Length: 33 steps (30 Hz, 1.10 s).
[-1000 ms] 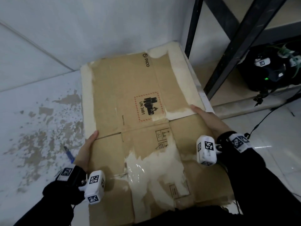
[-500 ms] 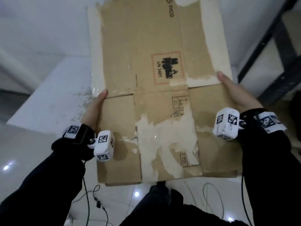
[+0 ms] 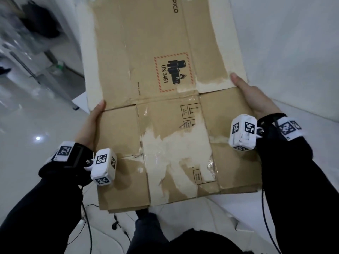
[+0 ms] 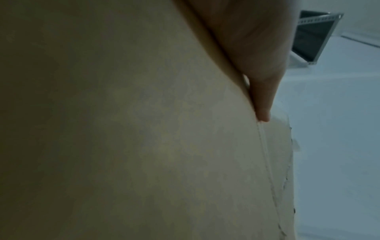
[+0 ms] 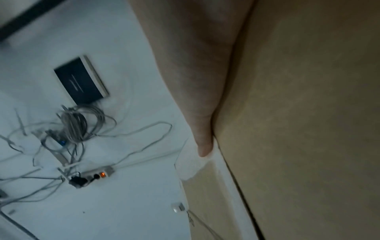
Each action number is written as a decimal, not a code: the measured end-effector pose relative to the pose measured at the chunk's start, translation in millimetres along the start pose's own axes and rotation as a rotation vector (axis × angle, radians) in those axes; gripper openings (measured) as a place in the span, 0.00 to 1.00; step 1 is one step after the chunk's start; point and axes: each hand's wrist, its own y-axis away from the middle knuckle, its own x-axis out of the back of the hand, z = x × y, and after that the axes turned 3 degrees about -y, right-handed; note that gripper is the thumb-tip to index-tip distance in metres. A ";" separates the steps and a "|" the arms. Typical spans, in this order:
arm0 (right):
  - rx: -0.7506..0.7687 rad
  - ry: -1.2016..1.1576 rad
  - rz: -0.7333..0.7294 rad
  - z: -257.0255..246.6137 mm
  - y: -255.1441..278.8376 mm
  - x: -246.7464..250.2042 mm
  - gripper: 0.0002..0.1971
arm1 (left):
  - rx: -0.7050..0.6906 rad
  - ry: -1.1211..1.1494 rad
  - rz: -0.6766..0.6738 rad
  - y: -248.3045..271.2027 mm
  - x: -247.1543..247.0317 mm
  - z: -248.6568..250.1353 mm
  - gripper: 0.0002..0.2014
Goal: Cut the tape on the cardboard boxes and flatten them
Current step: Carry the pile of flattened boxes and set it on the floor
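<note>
Head view: a person's two hands hold a flattened brown cardboard box [image 3: 165, 88] up off the pale glossy floor [image 3: 27, 143], the left hand [image 3: 91, 123] gripping its left edge and the right hand [image 3: 253, 99] its right edge, thumbs on top, other fingers hidden beneath. The box face carries a red-bordered "UN 3481" battery label [image 3: 173, 72], torn whitish patches and a strip of shiny clear tape [image 3: 156, 160] near its middle. Black cables [image 3: 88, 217] trail below the near edge.
</note>
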 end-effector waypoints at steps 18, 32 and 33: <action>-0.146 0.106 -0.137 -74.6 -187.1 -385.3 0.39 | 0.157 0.132 0.145 -234.3 300.1 87.8 0.28; -0.191 0.093 -0.115 -104.1 -377.0 -612.5 0.35 | 0.238 0.070 0.198 -474.6 450.5 167.7 0.24; -0.200 0.093 -0.110 -105.8 -384.3 -626.3 0.32 | 0.259 0.048 0.195 -488.8 460.0 173.3 0.25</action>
